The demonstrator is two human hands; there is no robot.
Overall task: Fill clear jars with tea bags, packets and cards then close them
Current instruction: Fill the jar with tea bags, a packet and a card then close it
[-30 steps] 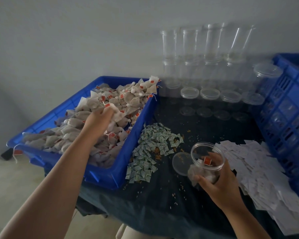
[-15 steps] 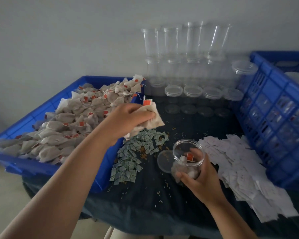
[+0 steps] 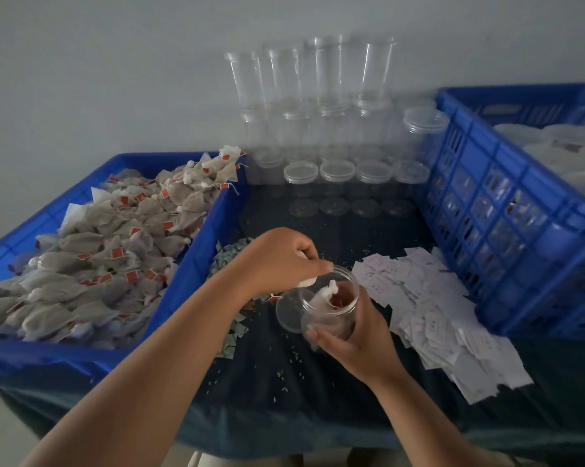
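My right hand (image 3: 358, 342) grips a small clear jar (image 3: 331, 305), tilted with its mouth toward the left. Tea bags with red tags lie inside it. My left hand (image 3: 284, 261) hovers at the jar's mouth, fingers curled round a tea bag (image 3: 306, 281) that pokes out below the knuckles. The jar's clear lid (image 3: 286, 313) lies flat on the dark cloth just left of the jar. A blue tray (image 3: 190, 251) on the left holds a heap of tea bags (image 3: 116, 244). Small green packets (image 3: 234, 328) lie under my left forearm. White cards (image 3: 429, 308) are piled to the right.
Stacked empty clear jars (image 3: 318, 106) and a row of lidded ones (image 3: 338, 170) stand against the back wall. A tall blue crate (image 3: 506, 210) with white lids inside stands at the right. Loose tea crumbs dot the dark tablecloth (image 3: 284, 392).
My left hand lifted a tea bag out of the blue tray and carried it rightward to the jar's mouth. My right hand kept its grip on the jar.
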